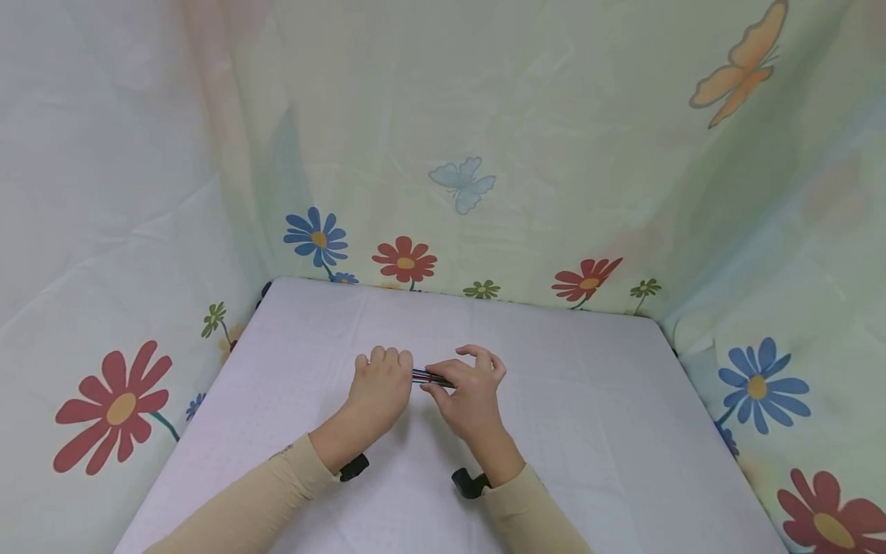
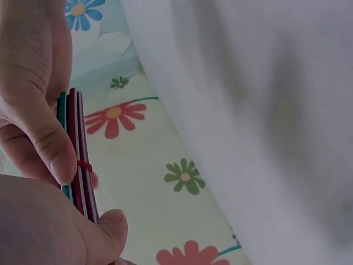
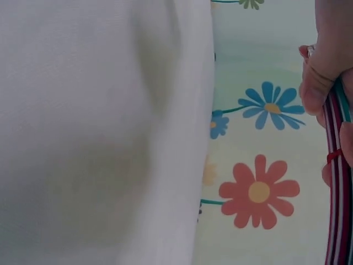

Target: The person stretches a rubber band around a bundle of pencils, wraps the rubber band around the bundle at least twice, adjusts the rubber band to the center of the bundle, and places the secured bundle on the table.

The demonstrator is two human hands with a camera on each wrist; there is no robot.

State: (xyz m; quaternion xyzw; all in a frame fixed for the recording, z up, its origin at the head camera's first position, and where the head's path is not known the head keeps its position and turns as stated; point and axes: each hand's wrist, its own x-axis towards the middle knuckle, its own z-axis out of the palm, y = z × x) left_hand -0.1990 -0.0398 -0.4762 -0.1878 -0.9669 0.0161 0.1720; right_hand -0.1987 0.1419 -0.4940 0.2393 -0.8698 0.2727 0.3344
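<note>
Between both hands, raised above the table, is a bundle of slim striped sticks (image 1: pixel 424 376) that look like pencils, in dark red, teal and white. A red band (image 2: pixel 84 165) goes round the bundle. My left hand (image 1: pixel 379 388) grips one end, its fingers curled over so that this end is mostly hidden in the head view. On the other side my right hand (image 1: pixel 474 396) pinches the bundle between thumb and fingers, close to the band in the left wrist view. The right wrist view catches the striped bundle (image 3: pixel 336 226) at its right edge.
A white cloth-covered table (image 1: pixel 581 431) lies below the hands. Fabric walls (image 1: pixel 554 154) printed with flowers and butterflies stand along its back and sides. Black wrist mounts (image 1: pixel 471 483) show under the forearms.
</note>
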